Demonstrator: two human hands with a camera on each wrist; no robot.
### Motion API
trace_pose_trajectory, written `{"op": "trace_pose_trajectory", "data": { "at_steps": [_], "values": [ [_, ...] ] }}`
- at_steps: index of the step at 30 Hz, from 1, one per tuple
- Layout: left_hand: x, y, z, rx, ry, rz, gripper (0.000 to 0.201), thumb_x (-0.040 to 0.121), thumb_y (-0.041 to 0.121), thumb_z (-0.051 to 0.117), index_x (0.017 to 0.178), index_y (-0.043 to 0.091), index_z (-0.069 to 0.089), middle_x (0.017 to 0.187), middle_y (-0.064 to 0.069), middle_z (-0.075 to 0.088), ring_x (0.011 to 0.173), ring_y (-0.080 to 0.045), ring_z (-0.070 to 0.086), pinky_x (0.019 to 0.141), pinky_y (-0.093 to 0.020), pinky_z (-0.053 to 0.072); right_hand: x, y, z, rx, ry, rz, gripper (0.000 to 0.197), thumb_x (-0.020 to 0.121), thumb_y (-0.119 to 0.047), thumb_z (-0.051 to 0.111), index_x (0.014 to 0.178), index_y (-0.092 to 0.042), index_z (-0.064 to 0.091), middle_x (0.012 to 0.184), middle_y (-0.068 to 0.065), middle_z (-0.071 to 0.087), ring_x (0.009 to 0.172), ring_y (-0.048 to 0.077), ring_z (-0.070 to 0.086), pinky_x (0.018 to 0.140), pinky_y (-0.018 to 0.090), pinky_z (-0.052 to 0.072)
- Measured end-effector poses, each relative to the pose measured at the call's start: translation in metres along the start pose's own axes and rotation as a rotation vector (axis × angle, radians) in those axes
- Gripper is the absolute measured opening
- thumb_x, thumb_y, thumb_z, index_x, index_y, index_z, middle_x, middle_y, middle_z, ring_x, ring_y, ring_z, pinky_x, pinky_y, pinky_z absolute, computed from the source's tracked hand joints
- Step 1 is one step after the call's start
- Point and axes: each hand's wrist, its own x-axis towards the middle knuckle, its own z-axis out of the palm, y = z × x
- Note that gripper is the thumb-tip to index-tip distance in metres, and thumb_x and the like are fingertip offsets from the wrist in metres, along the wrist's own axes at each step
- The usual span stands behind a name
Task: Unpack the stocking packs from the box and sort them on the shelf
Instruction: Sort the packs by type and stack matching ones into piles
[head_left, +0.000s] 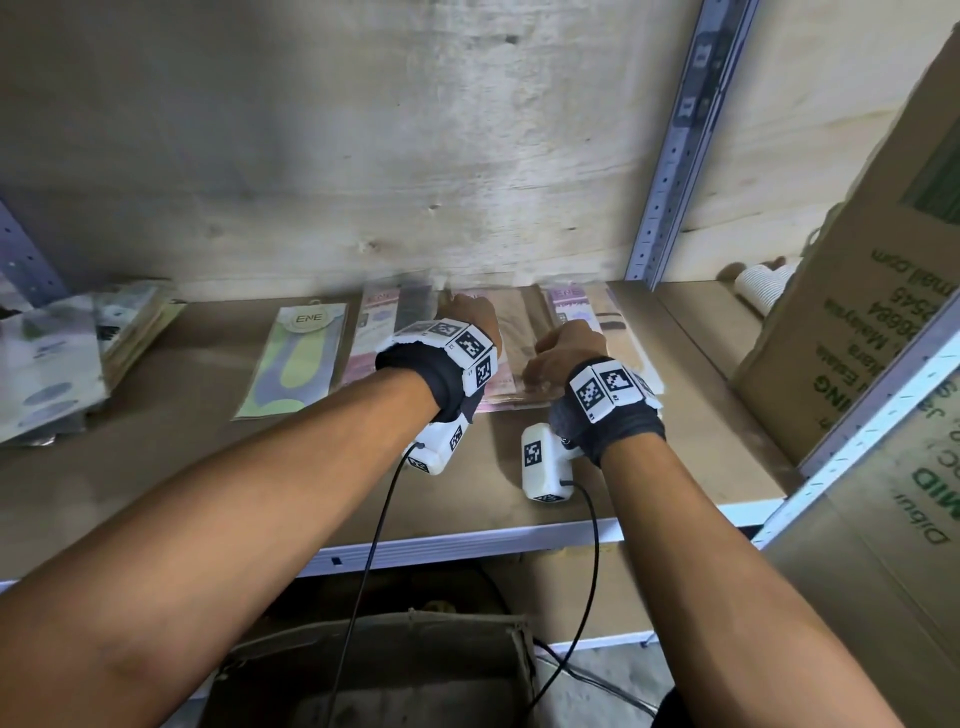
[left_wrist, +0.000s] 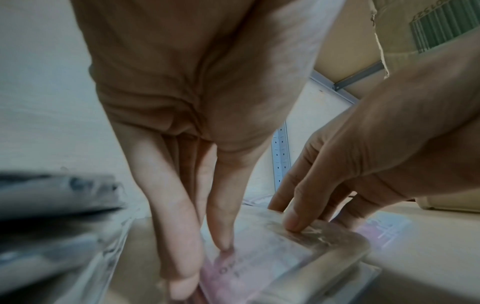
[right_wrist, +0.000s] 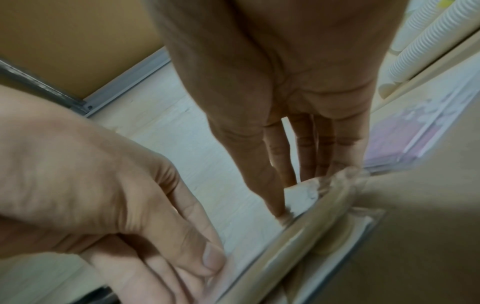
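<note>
A stack of beige stocking packs (head_left: 519, 338) with pink labels lies on the wooden shelf (head_left: 208, 467) near the back wall. My left hand (head_left: 470, 317) grips its left side, thumb on top and a finger along the edge of the stack (left_wrist: 272, 257). My right hand (head_left: 569, 348) pinches the right side. In the right wrist view its thumb and fingers close on a corner of the stack (right_wrist: 311, 226). The stack's underside is hidden.
Left of the stack lie a pink and dark pack (head_left: 379, 332), a green ENE pack (head_left: 298, 358) and a loose pile (head_left: 62, 358). Another pink-labelled pack (head_left: 587, 312) lies to the right. A large cardboard box (head_left: 857, 312) stands at right, an open box (head_left: 389, 670) below the shelf.
</note>
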Motion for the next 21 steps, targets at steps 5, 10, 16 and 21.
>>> {"op": "trace_pose_trajectory", "data": {
  "at_steps": [5,10,16,21],
  "values": [
    [0.0,0.001,-0.001,0.05,-0.015,-0.012,0.026,0.087,0.003,0.065,0.113,-0.001,0.066,0.123,-0.016,0.064,0.111,-0.033,0.065,0.069,-0.031,0.042,0.001,0.0,0.001,-0.014,-0.003,0.003,0.043,0.074,-0.003,0.078,0.115,-0.003,0.068,0.117,0.017,0.067,0.108,0.029,0.065,0.093,0.038,0.056],
    [0.0,0.0,-0.007,0.048,-0.027,-0.002,0.027,0.085,0.008,0.07,0.11,0.0,0.067,0.118,-0.015,0.066,0.109,-0.031,0.065,0.069,-0.032,0.044,0.004,-0.001,0.0,-0.02,-0.012,-0.012,0.048,0.074,-0.011,0.082,0.117,-0.002,0.066,0.118,0.015,0.067,0.11,0.028,0.064,0.094,0.037,0.055],
    [-0.003,-0.026,-0.058,-0.172,0.055,-0.006,0.02,0.086,0.015,0.073,0.089,-0.003,0.065,0.095,-0.015,0.069,0.099,-0.029,0.069,0.075,-0.029,0.052,0.01,-0.005,-0.016,0.142,0.093,-0.119,0.028,0.081,-0.019,0.076,0.107,-0.009,0.073,0.113,0.009,0.071,0.106,0.024,0.066,0.091,0.027,0.05],
    [-0.019,-0.115,-0.083,-0.885,0.085,-0.03,0.01,0.086,0.015,0.074,0.08,0.007,0.071,0.064,-0.006,0.075,0.064,-0.02,0.075,0.063,-0.029,0.061,-0.002,-0.008,-0.008,0.415,-0.037,-0.143,0.016,0.091,-0.008,0.065,0.103,0.004,0.066,0.081,0.014,0.07,0.062,0.024,0.066,0.063,0.035,0.061]
  ]
}}
